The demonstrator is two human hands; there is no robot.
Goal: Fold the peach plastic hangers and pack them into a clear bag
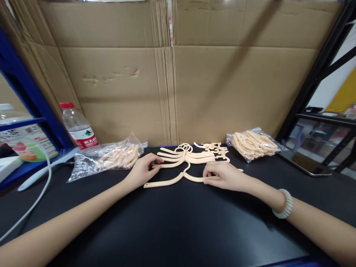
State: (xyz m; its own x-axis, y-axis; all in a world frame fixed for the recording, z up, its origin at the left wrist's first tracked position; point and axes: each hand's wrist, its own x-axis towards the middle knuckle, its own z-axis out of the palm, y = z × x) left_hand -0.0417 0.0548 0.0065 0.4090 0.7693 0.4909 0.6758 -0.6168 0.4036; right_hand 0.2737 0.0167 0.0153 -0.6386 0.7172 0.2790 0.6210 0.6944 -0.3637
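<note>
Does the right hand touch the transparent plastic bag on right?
No, the right hand pinches the front beige curved hanger, and the bag lies apart.

We see a pale beige hanger (164, 183) lying flat on the black table (178, 222), its two smooth arms curving outward from the middle and its hook pointing away from us. A small dark hole marks the end of its left arm; part of its right arm is covered. Just beyond it we see a group of similar hangers (201, 161), overlapping, their round hooks bunched together at the far side and their arms fanned out to the left and right.
</note>
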